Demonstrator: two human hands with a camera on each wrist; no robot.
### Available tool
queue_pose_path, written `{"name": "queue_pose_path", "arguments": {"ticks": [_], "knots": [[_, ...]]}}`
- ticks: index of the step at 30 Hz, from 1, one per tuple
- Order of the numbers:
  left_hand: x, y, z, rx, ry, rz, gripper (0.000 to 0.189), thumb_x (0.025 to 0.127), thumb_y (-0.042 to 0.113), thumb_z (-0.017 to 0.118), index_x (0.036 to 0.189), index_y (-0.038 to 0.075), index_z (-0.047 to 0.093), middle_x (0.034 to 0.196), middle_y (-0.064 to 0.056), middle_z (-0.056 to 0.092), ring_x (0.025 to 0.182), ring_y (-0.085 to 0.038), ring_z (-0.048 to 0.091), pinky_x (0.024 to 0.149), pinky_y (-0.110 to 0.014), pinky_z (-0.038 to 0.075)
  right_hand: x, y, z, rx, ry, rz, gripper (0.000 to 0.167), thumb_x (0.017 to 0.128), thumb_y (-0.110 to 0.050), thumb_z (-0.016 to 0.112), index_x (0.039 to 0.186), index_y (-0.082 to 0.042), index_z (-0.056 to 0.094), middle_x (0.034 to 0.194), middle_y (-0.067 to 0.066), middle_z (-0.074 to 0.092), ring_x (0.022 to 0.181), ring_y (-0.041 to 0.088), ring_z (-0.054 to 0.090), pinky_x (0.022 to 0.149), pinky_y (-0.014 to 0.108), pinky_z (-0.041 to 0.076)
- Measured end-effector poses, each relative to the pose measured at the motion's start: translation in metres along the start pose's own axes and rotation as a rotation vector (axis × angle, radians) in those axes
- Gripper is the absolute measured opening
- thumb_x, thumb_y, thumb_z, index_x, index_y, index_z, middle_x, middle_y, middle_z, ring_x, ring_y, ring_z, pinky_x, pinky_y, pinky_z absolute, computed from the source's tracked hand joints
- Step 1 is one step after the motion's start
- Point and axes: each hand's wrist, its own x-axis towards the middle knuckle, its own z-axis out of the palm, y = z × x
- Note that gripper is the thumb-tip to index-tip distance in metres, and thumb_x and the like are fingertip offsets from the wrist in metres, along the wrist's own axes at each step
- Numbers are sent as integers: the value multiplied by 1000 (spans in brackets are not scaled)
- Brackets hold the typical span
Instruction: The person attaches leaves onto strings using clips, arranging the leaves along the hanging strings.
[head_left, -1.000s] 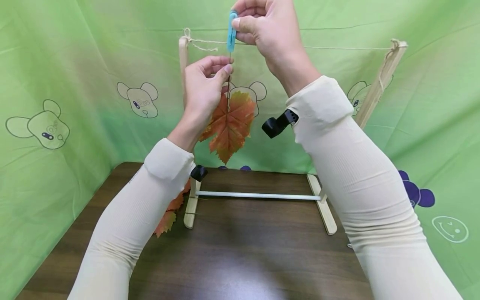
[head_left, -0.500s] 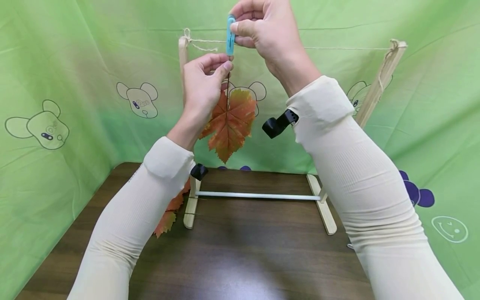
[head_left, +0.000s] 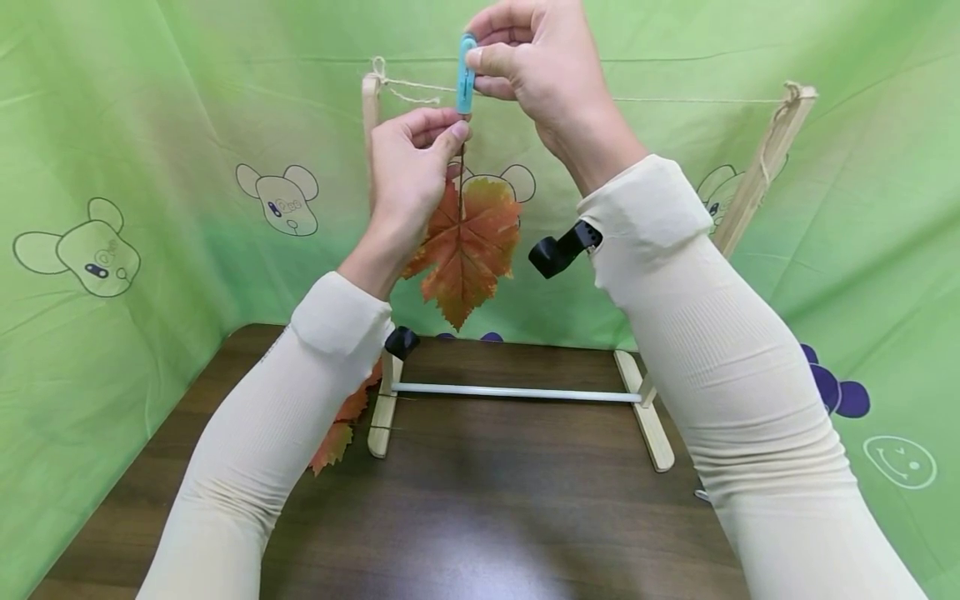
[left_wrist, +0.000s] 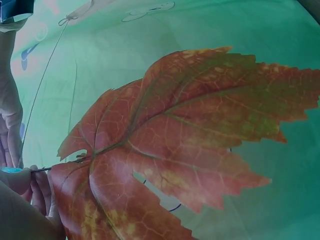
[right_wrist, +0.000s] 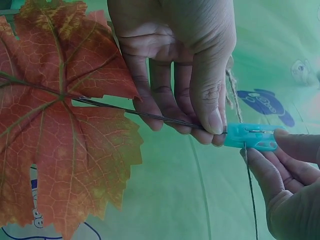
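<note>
My left hand (head_left: 412,167) pinches the thin dark stem of an orange-red artificial maple leaf (head_left: 467,242), which hangs tip down. Just above, my right hand (head_left: 551,79) holds a light blue clothespin (head_left: 466,75) between thumb and fingers. In the right wrist view, the clothespin (right_wrist: 250,136) sits across the twine (right_wrist: 251,195), and the stem's upper end meets its tip at the left thumb (right_wrist: 214,120). Whether the jaws grip the stem is hidden. The leaf (left_wrist: 175,115) fills much of the left wrist view.
The twine (head_left: 697,101) runs between two wooden posts (head_left: 765,167) of a stand with a white crossbar (head_left: 517,392). More maple leaves (head_left: 333,442) lie on the brown table (head_left: 480,500) at left, partly behind my left arm. A green printed cloth (head_left: 187,125) hangs behind.
The clothespin and right fingers have come down slightly. The bare stretch of stem between clothespin and left fingers has shortened almost to nothing. The left hand keeps its pinch.
</note>
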Motion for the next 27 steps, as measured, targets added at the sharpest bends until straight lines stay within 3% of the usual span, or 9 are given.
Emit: {"name": "queue_pose_path", "arguments": {"ticks": [9,17,22,27], "knots": [[-1,0,1,-11,3,-13,20,96,11,75,114,2,79,102,-8,78,91,-18,71,77,-25,61,0,1,-2,-25,-4,-1,13,92,11,71,88,-2,73,86,7,63,83,16,64,77,23,62],[-2,-1,2,-16,-1,3,21,97,11,74,115,1,78,102,-8,77,92,-16,70,80,-25,61,-3,1,-3,-88,-11,-6,10,93,6,71,93,-3,75,90,6,65,87,15,65,84,26,63],[-4,-2,1,-20,-3,20,20,98,9,73,115,-1,77,107,-14,77,88,-14,68,79,-24,58,-3,1,-3,-93,-20,7,11,93,6,70,100,1,76,93,6,66,90,15,66,88,28,63],[-4,-2,-1,-16,-4,47,20,98,7,72,115,-3,76,103,-11,77,85,-12,67,78,-22,56,-3,0,-1,-91,-19,34,14,94,6,69,106,2,75,98,6,67,94,15,66,93,29,61]]}}
